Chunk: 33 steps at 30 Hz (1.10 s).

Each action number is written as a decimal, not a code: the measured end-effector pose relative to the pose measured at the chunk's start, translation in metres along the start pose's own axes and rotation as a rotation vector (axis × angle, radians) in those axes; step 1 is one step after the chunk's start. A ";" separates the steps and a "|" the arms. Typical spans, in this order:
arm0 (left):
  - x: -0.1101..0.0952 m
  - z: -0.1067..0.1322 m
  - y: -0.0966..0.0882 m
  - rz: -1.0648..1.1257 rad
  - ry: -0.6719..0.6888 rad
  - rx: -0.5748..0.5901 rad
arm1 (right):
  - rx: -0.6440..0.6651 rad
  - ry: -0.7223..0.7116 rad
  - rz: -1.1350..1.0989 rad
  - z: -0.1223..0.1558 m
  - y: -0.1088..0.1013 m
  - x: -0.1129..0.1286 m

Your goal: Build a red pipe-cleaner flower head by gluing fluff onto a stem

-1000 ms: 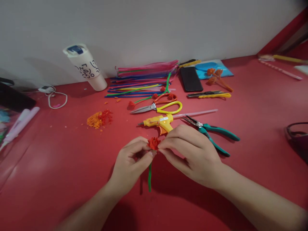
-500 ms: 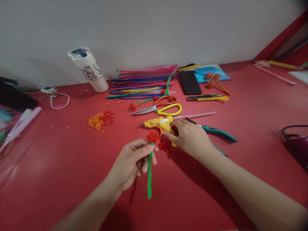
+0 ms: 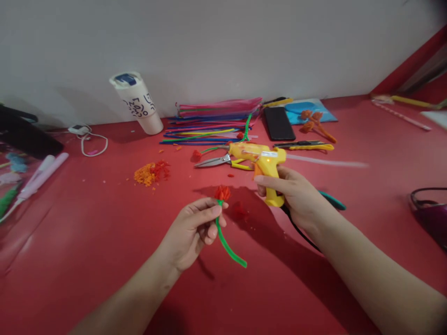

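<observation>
Both grips are closed: the left hand (image 3: 195, 228) pinches a pipe-cleaner flower (image 3: 222, 193) by its green stem, just above the bench (image 3: 87, 242), and the right hand (image 3: 296, 197) clasps the yellow glue gun (image 3: 260, 160), lifted with its nozzle pointing left. The red head is already formed on the stem; gluing looks unfinished. Scissors (image 3: 223, 161) lie just behind the gun, red scraps (image 3: 239, 209) between the hands. Open room lies toward the near edge.

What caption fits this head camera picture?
Left hand holds a red flower; right hand grips a yellow glue gun.
</observation>
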State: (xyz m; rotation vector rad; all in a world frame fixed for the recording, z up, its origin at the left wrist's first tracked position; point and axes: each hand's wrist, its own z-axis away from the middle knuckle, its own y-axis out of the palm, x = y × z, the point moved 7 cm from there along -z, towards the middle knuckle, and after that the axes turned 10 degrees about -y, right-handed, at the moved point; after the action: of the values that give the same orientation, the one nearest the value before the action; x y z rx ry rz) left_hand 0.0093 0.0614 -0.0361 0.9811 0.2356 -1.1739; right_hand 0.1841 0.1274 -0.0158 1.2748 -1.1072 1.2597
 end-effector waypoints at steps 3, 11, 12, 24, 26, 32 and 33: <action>-0.007 -0.001 -0.004 0.043 0.053 -0.037 | 0.011 0.034 -0.105 0.008 0.005 0.004; -0.017 -0.002 -0.013 0.111 0.124 -0.073 | 0.172 -0.053 -0.030 0.023 0.017 0.013; -0.017 -0.002 -0.014 0.120 0.129 -0.077 | 0.181 -0.064 -0.012 0.025 0.017 0.014; -0.017 0.002 -0.010 0.263 0.095 -0.070 | 0.229 -0.516 0.412 0.042 0.033 0.047; -0.017 0.002 -0.010 0.259 0.102 -0.061 | 0.253 -0.596 0.482 0.044 0.035 0.050; -0.017 0.001 -0.007 0.237 0.109 -0.020 | 0.301 -0.696 0.552 0.049 0.038 0.053; -0.017 0.001 -0.007 0.235 0.113 -0.012 | 0.317 -0.688 0.563 0.048 0.039 0.053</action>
State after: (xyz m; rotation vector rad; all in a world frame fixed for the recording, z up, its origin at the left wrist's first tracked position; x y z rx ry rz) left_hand -0.0038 0.0716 -0.0285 1.0362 0.2107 -0.9036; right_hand 0.1521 0.0773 0.0399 1.7840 -1.9100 1.4840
